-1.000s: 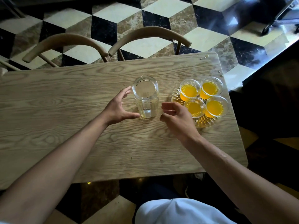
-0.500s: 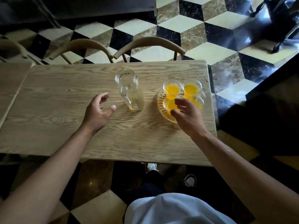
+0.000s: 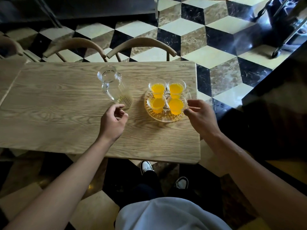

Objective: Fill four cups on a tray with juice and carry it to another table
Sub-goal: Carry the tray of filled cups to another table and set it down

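Note:
A round clear glass tray (image 3: 166, 120) sits near the right end of the wooden table (image 3: 66, 127). On it stand four clear cups of orange juice, two at the back (image 3: 157, 88) (image 3: 176, 88) and two at the front (image 3: 157, 104) (image 3: 176, 106). My right hand (image 3: 201, 117) is at the tray's right rim, with thumb and fingers spread beside the front right cup. I cannot tell whether it touches the rim. My left hand (image 3: 113, 122) hovers left of the tray, its fingers loosely curled and holding nothing. Just beyond it stands an almost empty glass pitcher (image 3: 114, 87).
Two curved wooden chair backs (image 3: 74, 44) (image 3: 141, 43) stand along the table's far side. A second table top (image 3: 8, 72) adjoins on the left. The table's right edge lies close to the tray, with chequered floor (image 3: 216, 47) beyond. My shoes (image 3: 146, 166) show below the near edge.
My right hand has moved from over the front of the tray to its right rim. My left hand has shifted right, from left of the pitcher to the space before the tray.

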{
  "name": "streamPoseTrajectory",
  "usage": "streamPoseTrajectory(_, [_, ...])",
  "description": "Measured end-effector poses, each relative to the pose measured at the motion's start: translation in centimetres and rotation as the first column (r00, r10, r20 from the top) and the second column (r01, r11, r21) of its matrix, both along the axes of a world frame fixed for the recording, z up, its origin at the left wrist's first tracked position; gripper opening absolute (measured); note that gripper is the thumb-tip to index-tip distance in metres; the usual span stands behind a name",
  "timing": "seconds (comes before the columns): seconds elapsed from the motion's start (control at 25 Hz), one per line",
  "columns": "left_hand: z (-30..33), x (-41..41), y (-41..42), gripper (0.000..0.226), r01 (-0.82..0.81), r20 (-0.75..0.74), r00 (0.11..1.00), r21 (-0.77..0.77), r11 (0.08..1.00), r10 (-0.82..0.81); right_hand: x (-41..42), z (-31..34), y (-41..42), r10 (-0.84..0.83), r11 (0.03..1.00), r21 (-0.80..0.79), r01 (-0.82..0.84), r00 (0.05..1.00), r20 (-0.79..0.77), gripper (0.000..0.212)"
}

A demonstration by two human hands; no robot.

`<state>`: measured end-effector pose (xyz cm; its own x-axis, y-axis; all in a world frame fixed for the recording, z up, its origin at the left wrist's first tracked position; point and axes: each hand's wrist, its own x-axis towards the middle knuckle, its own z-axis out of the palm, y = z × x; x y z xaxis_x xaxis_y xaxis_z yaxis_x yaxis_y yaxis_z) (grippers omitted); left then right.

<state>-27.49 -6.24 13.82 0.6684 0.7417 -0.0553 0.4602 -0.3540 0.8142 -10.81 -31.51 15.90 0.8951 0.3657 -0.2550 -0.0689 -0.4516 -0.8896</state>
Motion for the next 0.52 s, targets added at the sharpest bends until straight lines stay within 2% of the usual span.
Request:
streamPoseTrajectory(0.32, [-3.4, 3.0, 0.2, 0.016, 0.047, -0.169, 0.984, -0.021, 0.999, -0.05, 3.8, -2.9, -1.9, -0.101, 0.986, -0.134, 0.099, 0.995, -0.003, 0.035])
streamPoseTrajectory(0.52, [-6.9, 5.7, 2.4, 0.017, 0.091, -0.239, 0.963, -0.156, 0.984, -0.127, 5.4, -5.8, -0.8, -0.199, 0.961, -0.21, 0.181, 0.978, -0.07, 0.035])
